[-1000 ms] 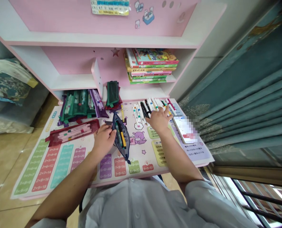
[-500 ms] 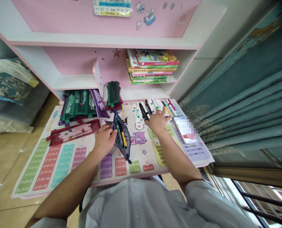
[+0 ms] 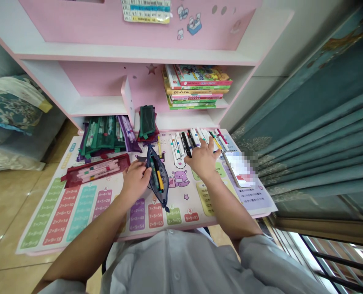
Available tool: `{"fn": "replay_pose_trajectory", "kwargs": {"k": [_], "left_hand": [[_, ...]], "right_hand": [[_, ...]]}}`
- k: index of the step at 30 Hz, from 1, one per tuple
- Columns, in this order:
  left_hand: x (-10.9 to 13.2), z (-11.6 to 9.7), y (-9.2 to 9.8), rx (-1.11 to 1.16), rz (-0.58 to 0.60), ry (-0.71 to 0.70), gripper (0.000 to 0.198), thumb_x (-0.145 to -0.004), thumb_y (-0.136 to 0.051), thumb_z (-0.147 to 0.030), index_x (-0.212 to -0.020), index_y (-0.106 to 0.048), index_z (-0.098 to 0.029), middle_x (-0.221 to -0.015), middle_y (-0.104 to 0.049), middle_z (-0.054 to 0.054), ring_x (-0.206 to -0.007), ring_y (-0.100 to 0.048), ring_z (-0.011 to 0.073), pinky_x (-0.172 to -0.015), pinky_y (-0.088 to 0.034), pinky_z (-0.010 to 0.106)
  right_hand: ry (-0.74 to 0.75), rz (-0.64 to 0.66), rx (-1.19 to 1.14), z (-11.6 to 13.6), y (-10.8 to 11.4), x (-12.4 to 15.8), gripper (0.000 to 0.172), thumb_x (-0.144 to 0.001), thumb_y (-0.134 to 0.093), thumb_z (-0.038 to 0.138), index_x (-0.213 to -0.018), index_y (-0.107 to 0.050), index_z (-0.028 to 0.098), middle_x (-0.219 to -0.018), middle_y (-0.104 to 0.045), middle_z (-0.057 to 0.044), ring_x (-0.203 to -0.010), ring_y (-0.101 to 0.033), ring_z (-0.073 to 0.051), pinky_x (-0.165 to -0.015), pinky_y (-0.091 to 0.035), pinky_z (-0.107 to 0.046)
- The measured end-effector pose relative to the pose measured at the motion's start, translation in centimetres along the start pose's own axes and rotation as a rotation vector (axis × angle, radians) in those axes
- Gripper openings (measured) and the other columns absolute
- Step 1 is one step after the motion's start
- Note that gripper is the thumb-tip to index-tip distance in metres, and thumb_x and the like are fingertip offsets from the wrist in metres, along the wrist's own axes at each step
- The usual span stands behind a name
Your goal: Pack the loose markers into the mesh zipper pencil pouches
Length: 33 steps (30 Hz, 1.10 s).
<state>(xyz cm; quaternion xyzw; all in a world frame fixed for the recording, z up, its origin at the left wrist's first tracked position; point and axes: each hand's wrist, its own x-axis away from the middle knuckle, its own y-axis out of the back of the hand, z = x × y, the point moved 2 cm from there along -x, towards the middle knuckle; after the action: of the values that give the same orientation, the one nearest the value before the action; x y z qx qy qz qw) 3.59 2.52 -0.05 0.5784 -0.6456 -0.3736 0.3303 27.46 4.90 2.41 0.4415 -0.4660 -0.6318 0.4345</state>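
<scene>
A dark blue zip pencil pouch lies with its mouth spread, and a yellow pen and a dark green pen show inside. My left hand grips its left edge, thumb on the rim. Over the near ends of a row of markers is my right hand, fingers spread and nothing visibly held. Black, white, yellow and red-capped markers lie side by side there. Whether the fingertips touch them I cannot tell.
Left of the blue pouch lies a red mesh pouch with markers. Green pouches and a purple pouch are behind it; more pouches are stacked near the shelf. A phone lies right, with books on the shelf.
My right hand has shifted slightly, its thumb a little further left and lower beside the markers. My left hand keeps its hold on the pouch. The view has tilted slightly.
</scene>
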Motion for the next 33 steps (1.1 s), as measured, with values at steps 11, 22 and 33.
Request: {"fn": "replay_pose_trajectory", "kwargs": {"k": [11,22,33], "left_hand": [[-0.1,0.4,-0.2,0.039,-0.055,-0.063,0.037,-0.091,-0.042,-0.036,-0.077,-0.072,-0.019,-0.117,-0.070,0.010,-0.126,-0.054,0.0297,-0.110,-0.041,0.050],[-0.2,0.8,-0.4,0.012,-0.066,-0.094,0.036,-0.093,-0.042,-0.035,-0.075,-0.070,-0.020,-0.116,-0.070,0.008,-0.126,-0.054,0.0276,-0.111,-0.040,0.047],[-0.1,0.2,-0.2,0.000,-0.034,-0.045,0.034,-0.093,-0.043,-0.033,-0.082,-0.072,-0.020,-0.124,-0.068,0.010,-0.131,-0.050,0.0301,-0.110,-0.038,0.053]], "right_hand": [[0.414,0.254,-0.467,3.9,4.4,6.9,0.023,-0.065,-0.069,0.023,-0.051,-0.051,0.019,-0.154,-0.044,-0.013,-0.151,-0.020,-0.039,-0.115,-0.021,-0.066],[0.507,0.394,-0.288,6.6,1.7,8.5,0.013,-0.068,-0.065,0.030,-0.068,-0.068,0.017,-0.156,-0.039,-0.018,-0.152,-0.011,-0.040,-0.111,-0.015,-0.075],[0.485,0.368,-0.284,6.5,0.7,8.2,0.017,-0.076,-0.068,0.033,-0.079,-0.070,0.017,-0.156,-0.038,-0.018,-0.152,-0.009,-0.042,-0.113,-0.015,-0.074]]}}
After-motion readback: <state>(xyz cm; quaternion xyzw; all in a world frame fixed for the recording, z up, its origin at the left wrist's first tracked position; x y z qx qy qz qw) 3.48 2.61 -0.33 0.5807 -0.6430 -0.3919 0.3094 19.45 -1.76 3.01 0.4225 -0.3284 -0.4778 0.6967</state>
